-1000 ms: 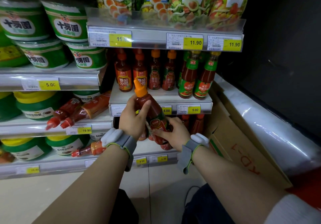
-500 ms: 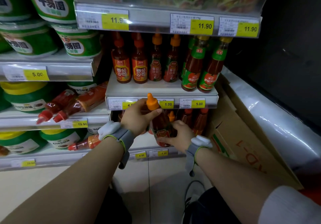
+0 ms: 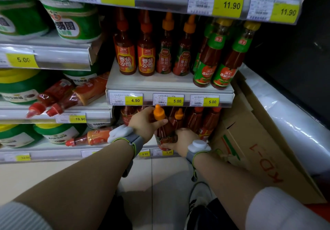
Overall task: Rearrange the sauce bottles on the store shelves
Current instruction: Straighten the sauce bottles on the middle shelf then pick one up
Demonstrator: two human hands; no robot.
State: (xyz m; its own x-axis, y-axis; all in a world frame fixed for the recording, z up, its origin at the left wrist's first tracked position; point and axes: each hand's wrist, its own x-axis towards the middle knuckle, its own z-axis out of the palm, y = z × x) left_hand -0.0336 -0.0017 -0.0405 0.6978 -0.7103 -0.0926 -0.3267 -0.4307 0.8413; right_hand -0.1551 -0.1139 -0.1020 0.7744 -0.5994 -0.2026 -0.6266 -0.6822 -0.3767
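An orange-capped red sauce bottle point(image 3: 161, 126) stands upright at the front of the bottom shelf point(image 3: 114, 151). My left hand point(image 3: 144, 124) wraps its neck and shoulder, just under the cap. My right hand point(image 3: 184, 141) cups its base and label from the right. Behind it stand a second orange-capped bottle point(image 3: 178, 121) and several red-capped bottles point(image 3: 209, 122), partly hidden by the shelf above. On the middle shelf point(image 3: 169, 85) stand two red-capped bottles point(image 3: 125, 51), two orange-capped bottles point(image 3: 166, 49) and two green-labelled bottles point(image 3: 221, 58).
To the left, squeeze bottles lie on their sides point(image 3: 62, 97) among green tubs point(image 3: 71, 21). A tilted cardboard box point(image 3: 259, 151) and a plastic-wrapped bundle point(image 3: 289, 115) press against the right side of the shelves. Tiled floor point(image 3: 157, 172) and my shoe lie below.
Both hands have carried the orange-capped bottle down from in front of the middle shelf to the bottom shelf. The view has moved closer to the shelves and tilted down.
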